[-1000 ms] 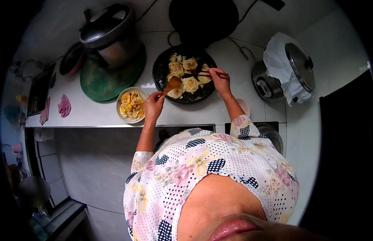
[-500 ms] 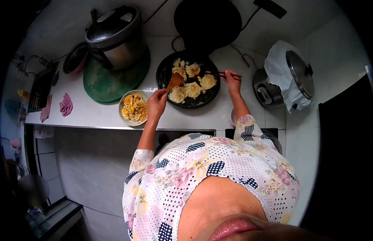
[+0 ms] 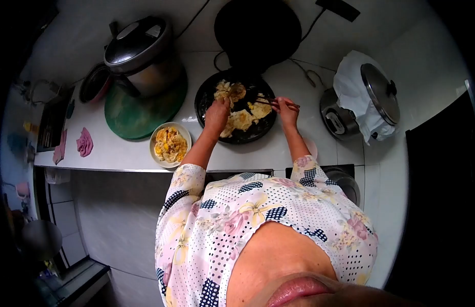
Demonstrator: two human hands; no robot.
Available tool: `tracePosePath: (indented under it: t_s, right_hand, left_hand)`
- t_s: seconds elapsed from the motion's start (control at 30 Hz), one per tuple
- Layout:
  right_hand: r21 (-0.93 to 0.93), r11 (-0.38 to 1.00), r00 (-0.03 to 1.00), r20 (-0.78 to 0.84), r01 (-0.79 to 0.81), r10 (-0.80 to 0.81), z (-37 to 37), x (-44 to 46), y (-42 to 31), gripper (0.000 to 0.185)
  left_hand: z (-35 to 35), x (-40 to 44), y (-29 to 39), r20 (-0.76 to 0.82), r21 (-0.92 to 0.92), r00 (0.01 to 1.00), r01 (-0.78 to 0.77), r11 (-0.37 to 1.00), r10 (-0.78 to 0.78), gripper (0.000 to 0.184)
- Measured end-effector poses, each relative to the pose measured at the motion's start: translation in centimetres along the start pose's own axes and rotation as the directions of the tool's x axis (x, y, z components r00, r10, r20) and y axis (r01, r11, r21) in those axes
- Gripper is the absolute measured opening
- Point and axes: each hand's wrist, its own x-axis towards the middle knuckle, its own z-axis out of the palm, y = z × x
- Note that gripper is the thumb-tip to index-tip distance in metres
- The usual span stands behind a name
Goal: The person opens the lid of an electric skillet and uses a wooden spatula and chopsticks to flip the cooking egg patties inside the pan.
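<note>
Several pieces of fried egg lie in a round black electric pan whose lid stands raised behind it. My left hand reaches over the pan's left side, fingers closed on the wooden spatula, which the hand and the egg now mostly hide. From the right, my right hand grips dark chopsticks; their tips are at the egg on the pan's right side. A white bowl filled with cooked egg sits just left of my left forearm.
A large cooker rests on a green round board at the left, beside a dark pan. Pink cloths lie farther left. At right stands another cooker with a white bag and a lid against it.
My left hand has moved up and right, farther over the pan, and the spatula has gone largely out of sight. My right hand has shifted slightly left and lower with the chopsticks.
</note>
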Motion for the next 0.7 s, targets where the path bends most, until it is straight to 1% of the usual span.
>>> tracePosePath:
  t_s: [0.03,0.1,0.13,0.2,0.23,0.3,0.37,0.43,0.53,0.63,0.7]
  right_hand:
    - [0.010,1.000,1.000,-0.002,-0.005,0.005,0.3,-0.1,0.1,0.021]
    - [0.030,0.999,1.000,-0.008,-0.016,0.016,0.5,-0.1,0.1,0.021]
    - [0.071,0.997,1.000,-0.015,-0.010,0.011,0.4,-0.2,0.0,0.022]
    - [0.150,0.989,1.000,-0.023,0.000,0.003,-0.1,-0.3,0.0,0.023]
    - [0.145,0.989,1.000,-0.012,0.014,-0.012,-0.5,-0.5,0.0,0.024]
    - [0.136,0.990,0.999,0.005,0.046,-0.048,-1.2,-1.1,-0.9,0.024]
    - [0.116,0.990,0.997,0.009,0.076,-0.078,-1.5,-1.3,-1.5,0.024]
    - [0.084,0.991,0.995,0.011,0.102,-0.103,-1.8,-1.6,-2.3,0.024]
    - [0.027,0.991,0.991,0.030,0.133,-0.133,-1.5,-1.5,-3.3,0.023]
    - [0.000,0.986,0.985,0.035,0.167,-0.167,-1.9,-1.0,-3.3,0.023]
    - [-0.011,0.983,0.983,0.019,0.183,-0.183,-2.2,-0.8,-3.4,0.022]
  left_hand:
    - [0.5,-0.1,0.0,0.008,0.008,0.999,-0.033,0.999,0.033,0.030]
    - [0.6,-0.5,0.7,0.019,-0.022,1.000,-0.007,1.000,0.008,0.031]
    - [0.6,-0.8,1.1,0.024,-0.035,1.000,0.007,0.999,-0.006,0.031]
    - [0.5,-1.3,1.6,0.037,-0.134,0.998,0.053,0.990,-0.048,0.036]
    - [0.5,-1.6,1.8,0.046,-0.184,0.996,0.079,0.980,-0.071,0.039]
    - [0.3,-2.4,2.6,0.010,-0.318,0.994,0.105,0.942,-0.108,0.036]
    - [1.0,-2.6,2.8,-0.011,-0.461,0.987,0.135,0.877,-0.157,0.032]
    - [2.6,-2.8,2.4,-0.010,-0.607,0.976,0.169,0.777,-0.220,0.027]
    - [2.3,-2.7,2.3,0.129,-0.672,0.928,0.341,0.657,-0.349,0.025]
    - [2.1,-2.5,1.6,0.071,-0.626,0.933,0.316,0.713,-0.352,0.024]
    - [2.6,-2.7,0.8,0.111,-0.650,0.923,0.349,0.675,-0.369,0.025]
